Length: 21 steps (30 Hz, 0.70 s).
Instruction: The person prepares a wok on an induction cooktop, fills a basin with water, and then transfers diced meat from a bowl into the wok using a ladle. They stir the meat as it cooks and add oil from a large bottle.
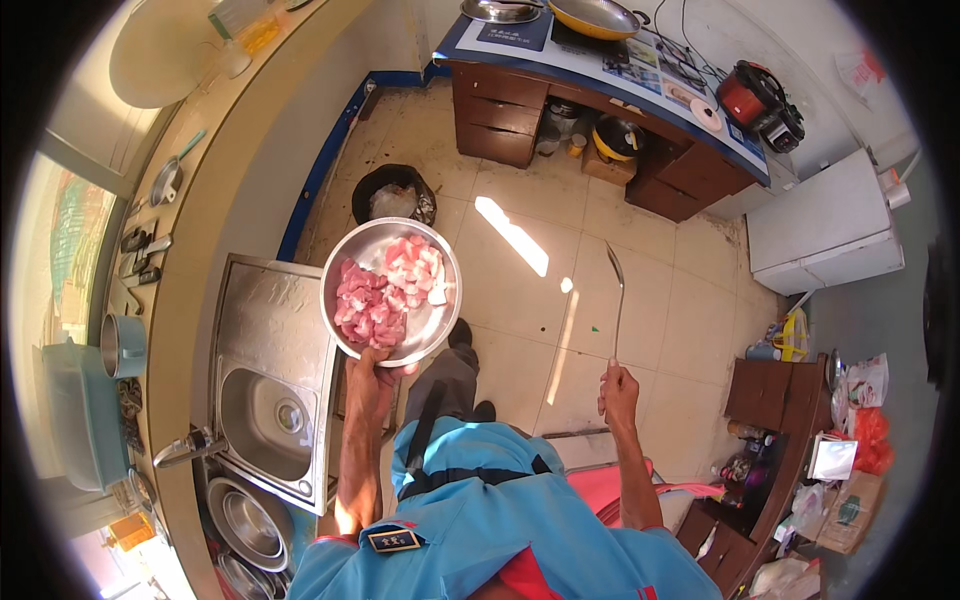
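Note:
My left hand (375, 373) grips the near rim of a round stainless steel bowl (439, 328), thumb over the edge. Inside the bowl lie chunks of raw meat in two heaps: darker red pieces (360, 304) on the left and paler, fattier pieces (414, 262) on the right. Off to the right, my right hand (619, 391) is closed around the end of a long, thin metal utensil (620, 300). The utensil points away from me over the tiled floor, and its curved head is seen edge-on, so its exact kind is unclear.
A steel sink (266, 420) with a drainboard (270, 322) stands at left, below a ledge holding a small saucepan (166, 181). A black-lined bin (420, 187) is beyond the bowl. Ahead, a desk (495, 112) carries a yellow pan (596, 21) and a red electric cooker (750, 97). A pink chair (592, 491) is near my right arm.

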Motion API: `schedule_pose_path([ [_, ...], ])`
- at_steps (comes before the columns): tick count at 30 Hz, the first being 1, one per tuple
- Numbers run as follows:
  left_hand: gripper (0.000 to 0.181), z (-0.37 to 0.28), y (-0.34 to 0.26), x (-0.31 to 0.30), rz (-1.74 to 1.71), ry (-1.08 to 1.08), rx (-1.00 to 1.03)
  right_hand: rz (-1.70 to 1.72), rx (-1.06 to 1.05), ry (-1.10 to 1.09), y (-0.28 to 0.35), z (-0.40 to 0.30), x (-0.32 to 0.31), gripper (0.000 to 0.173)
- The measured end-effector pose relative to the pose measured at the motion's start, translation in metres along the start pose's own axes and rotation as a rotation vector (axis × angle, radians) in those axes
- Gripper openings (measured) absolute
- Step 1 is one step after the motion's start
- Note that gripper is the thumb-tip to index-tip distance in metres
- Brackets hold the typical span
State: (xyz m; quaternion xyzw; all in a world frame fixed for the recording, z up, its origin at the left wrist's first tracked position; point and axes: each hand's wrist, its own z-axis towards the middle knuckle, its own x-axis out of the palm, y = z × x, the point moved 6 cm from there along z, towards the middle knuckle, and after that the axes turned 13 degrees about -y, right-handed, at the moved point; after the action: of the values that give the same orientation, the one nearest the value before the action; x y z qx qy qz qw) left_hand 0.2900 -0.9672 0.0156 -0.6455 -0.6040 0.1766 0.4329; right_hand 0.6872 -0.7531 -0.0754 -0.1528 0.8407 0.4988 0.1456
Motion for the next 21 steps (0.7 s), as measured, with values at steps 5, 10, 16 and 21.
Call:
schedule_pose_path([
  [5, 0.043, 0.119, 0.003, 0.119, 0.020, 0.170, -0.081, 0.004, -0.065, -0.253, 0.034, 0.076, -0.012, 0.040],
  [10, 0.043, 0.201, -0.028, 0.257, 0.096, 0.291, -0.088, -0.009, 0.369, -0.266, 0.040, 0.095, -0.040, 0.030],
  [16, 0.029, 0.307, -0.055, 0.394, 0.168, 0.376, -0.125, 0.109, 0.267, -0.430, 0.128, 0.135, -0.005, 0.031],
  [21, 0.027, 0.382, -0.070, 0.514, 0.177, 0.444, -0.053, 0.151, 0.181, -0.400, 0.204, 0.222, 0.016, 0.026],
])
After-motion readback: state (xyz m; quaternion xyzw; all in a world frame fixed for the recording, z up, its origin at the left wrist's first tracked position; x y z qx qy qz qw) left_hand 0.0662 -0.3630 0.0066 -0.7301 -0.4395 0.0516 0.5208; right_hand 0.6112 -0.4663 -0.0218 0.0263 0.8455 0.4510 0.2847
